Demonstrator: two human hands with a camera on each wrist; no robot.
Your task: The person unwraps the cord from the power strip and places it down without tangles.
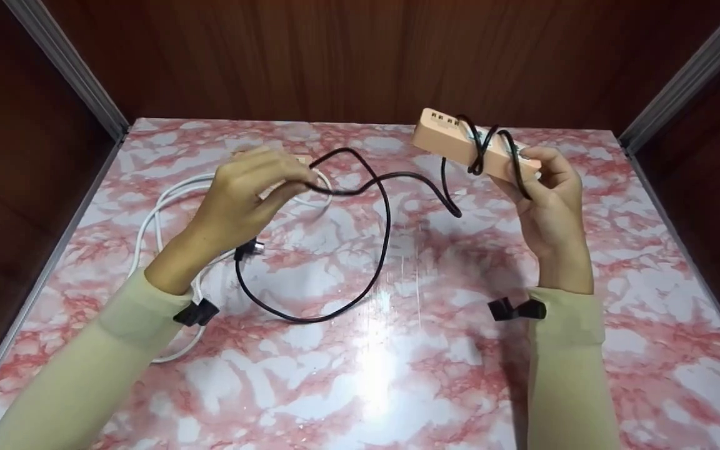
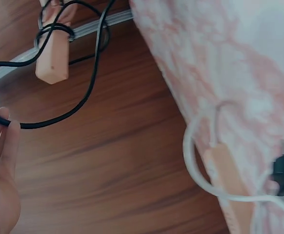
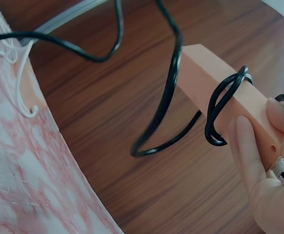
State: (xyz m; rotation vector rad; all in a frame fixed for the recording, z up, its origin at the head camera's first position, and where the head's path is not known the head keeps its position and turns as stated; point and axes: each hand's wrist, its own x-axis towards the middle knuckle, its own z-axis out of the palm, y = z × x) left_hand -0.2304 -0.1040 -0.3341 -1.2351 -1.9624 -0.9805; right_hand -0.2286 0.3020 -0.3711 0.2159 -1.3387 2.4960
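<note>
Held up above the table by the right hand (image 1: pixel 550 194) is a peach-coloured power strip (image 1: pixel 436 139), gripped at its cord end. Its black cord (image 1: pixel 387 234) wraps round the strip's body in a few turns, then runs loosely to the left. The left hand (image 1: pixel 250 190) pinches this cord between thumb and fingers, as the left wrist view also shows. Below the left hand, the cord loops down toward a black plug (image 1: pixel 247 249). In the right wrist view, fingers (image 3: pixel 247 146) lie along the strip beside the white cord collar (image 3: pixel 279 167).
A second peach power strip (image 2: pixel 232 180) lies at the table's far left, partly hidden behind the left hand in the head view. Its white cord (image 1: pixel 141 240) spreads over the left side. Wood-grain panels (image 1: pixel 360 62) enclose the pink marbled table (image 1: pixel 447 375).
</note>
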